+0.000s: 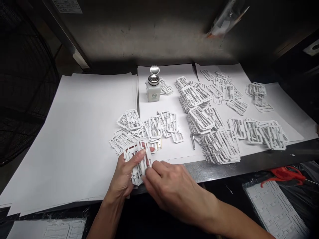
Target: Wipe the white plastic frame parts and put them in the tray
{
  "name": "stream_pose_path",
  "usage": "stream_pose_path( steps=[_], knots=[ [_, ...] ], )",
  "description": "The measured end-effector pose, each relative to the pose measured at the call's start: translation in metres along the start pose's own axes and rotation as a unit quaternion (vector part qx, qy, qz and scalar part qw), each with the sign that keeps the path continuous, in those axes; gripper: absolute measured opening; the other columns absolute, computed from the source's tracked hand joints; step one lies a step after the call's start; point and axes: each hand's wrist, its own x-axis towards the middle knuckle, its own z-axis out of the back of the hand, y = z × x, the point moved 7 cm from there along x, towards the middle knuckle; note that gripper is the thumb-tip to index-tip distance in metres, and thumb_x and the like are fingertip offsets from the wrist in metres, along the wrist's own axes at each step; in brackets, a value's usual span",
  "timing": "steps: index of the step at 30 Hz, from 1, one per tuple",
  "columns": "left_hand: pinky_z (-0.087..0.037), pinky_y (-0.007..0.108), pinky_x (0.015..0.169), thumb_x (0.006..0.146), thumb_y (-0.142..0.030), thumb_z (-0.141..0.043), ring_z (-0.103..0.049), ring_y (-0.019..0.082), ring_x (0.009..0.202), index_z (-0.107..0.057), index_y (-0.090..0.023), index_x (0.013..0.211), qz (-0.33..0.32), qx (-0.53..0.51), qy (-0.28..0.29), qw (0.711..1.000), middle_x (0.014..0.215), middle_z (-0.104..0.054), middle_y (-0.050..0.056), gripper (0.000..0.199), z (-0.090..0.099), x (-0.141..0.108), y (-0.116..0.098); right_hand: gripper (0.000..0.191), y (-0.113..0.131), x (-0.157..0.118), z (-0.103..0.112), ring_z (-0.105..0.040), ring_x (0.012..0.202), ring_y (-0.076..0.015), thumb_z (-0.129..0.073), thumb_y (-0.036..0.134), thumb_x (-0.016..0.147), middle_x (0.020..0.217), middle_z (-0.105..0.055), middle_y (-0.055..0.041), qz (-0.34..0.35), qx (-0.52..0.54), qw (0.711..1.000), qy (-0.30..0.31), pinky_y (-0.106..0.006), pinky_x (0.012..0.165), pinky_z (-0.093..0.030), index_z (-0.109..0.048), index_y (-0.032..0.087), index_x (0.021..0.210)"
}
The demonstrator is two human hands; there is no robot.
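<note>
My left hand (pixel 124 174) is closed round a bundle of white plastic frames (pixel 136 154) near the table's front edge, its thumb lying across the top. Against the bundle's lower right side, the fingers of my right hand (pixel 169 189) are pinched on the edge of a frame. Just beyond the hands lies a loose heap of similar white frames (pixel 154 127). Denser stacks (pixel 219 146) of them stand to the right, with a small metal tool (pixel 192 142) beside them.
A white bottle with a raised metal lid (pixel 154 89) stands behind the heap. White paper (pixel 94 109) covers the table. More frames (pixel 271 134) lie at the right. Below the metal edge are a red-handled tool (pixel 284 173) and a wrapped white sheet (pixel 276 207).
</note>
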Motion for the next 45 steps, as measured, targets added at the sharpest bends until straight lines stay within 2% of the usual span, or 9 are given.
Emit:
stream_pose_path(
  steps=[4,7,9,14,22,28,36,42,45],
  knots=[
    [-0.052,0.032,0.061,0.071,-0.042,-0.065,-0.065,0.019,0.062,-0.066,-0.019,0.097,0.089,-0.108,0.022,0.99,0.088,-0.072,0.01,0.035,0.013,0.001,0.01,0.013,-0.031,-0.003,0.014,-0.059,0.073,-0.0138,-0.054,0.026,0.09,0.084,-0.064,-0.0033,-0.065,0.252,0.964,-0.053,-0.024,0.061,-0.047,-0.064,0.019,0.093],
    [-0.051,0.031,0.053,0.068,-0.047,-0.066,-0.063,0.018,0.054,-0.066,-0.019,0.099,0.101,-0.114,0.048,0.987,0.09,-0.071,0.011,0.041,0.017,0.0,0.013,0.013,-0.063,0.001,0.024,-0.06,0.074,-0.014,-0.059,0.029,0.087,0.083,-0.065,-0.0028,-0.155,0.31,0.924,-0.161,-0.024,0.06,-0.048,-0.066,0.02,0.093],
    [-0.052,0.033,0.055,0.067,-0.047,-0.067,-0.064,0.021,0.059,-0.066,-0.019,0.098,0.103,-0.107,0.049,0.988,0.089,-0.071,0.011,0.042,0.016,0.0,0.015,0.016,-0.066,0.013,0.025,-0.06,0.075,-0.014,-0.059,0.029,0.086,0.086,-0.065,-0.003,-0.153,0.323,0.913,-0.195,-0.023,0.061,-0.05,-0.067,0.019,0.096],
    [-0.054,0.04,0.07,0.062,-0.042,-0.073,-0.067,0.029,0.079,-0.064,-0.021,0.101,0.07,-0.093,0.012,0.993,0.091,-0.071,0.008,0.045,0.014,0.0,0.014,0.013,-0.043,0.045,0.021,-0.059,0.076,-0.014,-0.057,0.021,0.087,0.089,-0.064,-0.0056,-0.051,0.269,0.947,-0.166,-0.026,0.066,-0.05,-0.066,0.014,0.094],
    [-0.055,0.033,0.06,0.074,-0.039,-0.064,-0.067,0.022,0.065,-0.067,-0.018,0.097,0.107,-0.147,0.059,0.982,0.088,-0.072,0.01,0.031,0.017,0.0,0.015,0.009,-0.072,0.018,0.029,-0.057,0.069,-0.0125,-0.058,0.023,0.086,0.08,-0.063,-0.0017,-0.151,0.239,0.939,-0.195,-0.025,0.062,-0.046,-0.066,0.017,0.086],
    [-0.054,0.04,0.075,0.068,-0.034,-0.07,-0.067,0.028,0.082,-0.068,-0.015,0.094,0.093,-0.164,0.057,0.98,0.091,-0.072,0.01,0.032,0.015,0.005,0.016,0.011,-0.052,0.02,0.021,-0.057,0.073,-0.0129,-0.056,0.022,0.088,0.082,-0.062,-0.003,-0.12,0.255,0.942,-0.18,-0.024,0.066,-0.045,-0.066,0.017,0.089],
    [-0.051,0.043,0.083,0.071,-0.029,-0.068,-0.065,0.03,0.091,-0.065,-0.016,0.101,0.078,-0.202,0.094,0.972,0.096,-0.071,0.01,0.033,0.014,0.01,0.012,0.012,-0.032,-0.003,-0.003,-0.053,0.064,-0.0103,-0.054,0.021,0.088,0.083,-0.06,-0.0017,-0.092,0.273,0.957,-0.036,-0.022,0.058,-0.042,-0.065,0.018,0.091],
    [-0.053,0.036,0.081,0.074,-0.025,-0.065,-0.067,0.025,0.087,-0.067,-0.014,0.097,0.075,-0.203,0.102,0.971,0.089,-0.072,0.008,0.025,0.011,0.007,0.012,0.015,-0.021,0.016,0.006,-0.055,0.074,-0.0126,-0.051,0.02,0.089,0.084,-0.059,-0.0041,-0.074,0.284,0.952,-0.091,-0.023,0.067,-0.044,-0.065,0.015,0.091],
    [-0.052,0.031,0.082,0.074,-0.024,-0.066,-0.067,0.022,0.086,-0.067,-0.014,0.095,0.068,-0.218,0.095,0.969,0.089,-0.072,0.007,0.024,0.012,0.006,0.01,0.016,-0.011,0.024,-0.003,-0.054,0.071,-0.0132,-0.05,0.021,0.089,0.083,-0.057,-0.0048,-0.038,0.257,0.964,-0.063,-0.023,0.065,-0.044,-0.065,0.014,0.093]
  ],
)
